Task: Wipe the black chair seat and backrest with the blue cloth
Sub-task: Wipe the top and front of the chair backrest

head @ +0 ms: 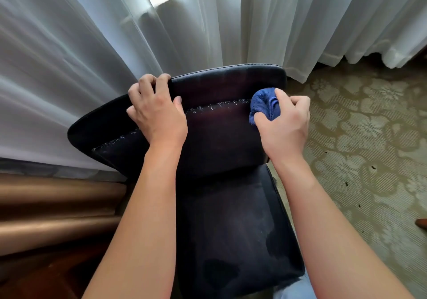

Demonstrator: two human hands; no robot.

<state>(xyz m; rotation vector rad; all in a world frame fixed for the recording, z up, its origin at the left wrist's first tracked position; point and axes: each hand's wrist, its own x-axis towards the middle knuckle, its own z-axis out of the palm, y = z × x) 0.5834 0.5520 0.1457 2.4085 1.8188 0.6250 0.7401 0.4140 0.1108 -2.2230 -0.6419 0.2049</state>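
The black chair stands in front of me, its backrest (221, 123) toward the curtain and its seat (233, 229) below, between my forearms. A worn seam with white flecks runs across the backrest. My left hand (157, 111) grips the backrest's top edge at its left part, fingers curled over it. My right hand (285, 125) holds the bunched blue cloth (264, 106) pressed against the right side of the backrest, near the seam.
White sheer curtains (115, 32) hang right behind the chair. A patterned green-beige carpet (369, 136) covers the floor to the right. Brown drape folds (57, 206) lie at lower left. A bit of light-blue fabric (295, 289) shows at the bottom edge.
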